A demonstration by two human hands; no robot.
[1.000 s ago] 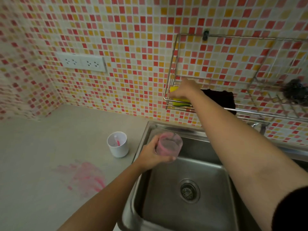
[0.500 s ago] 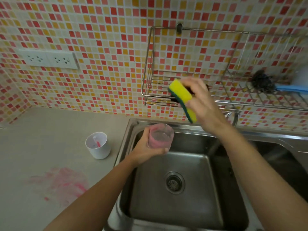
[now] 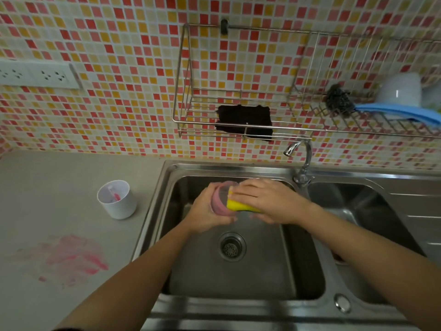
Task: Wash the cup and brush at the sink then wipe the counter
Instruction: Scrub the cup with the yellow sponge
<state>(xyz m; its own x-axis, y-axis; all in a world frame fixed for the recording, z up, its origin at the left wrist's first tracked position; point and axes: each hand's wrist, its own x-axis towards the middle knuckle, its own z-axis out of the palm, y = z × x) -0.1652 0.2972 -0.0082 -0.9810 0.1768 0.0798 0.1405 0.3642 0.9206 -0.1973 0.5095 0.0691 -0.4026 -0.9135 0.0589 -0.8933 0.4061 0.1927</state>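
head view, yellow sponge scrubbing pink-stained cup

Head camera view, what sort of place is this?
Most likely a home kitchen: a steel double sink with a faucet, a mosaic-tiled wall, and a wire dish rack above.
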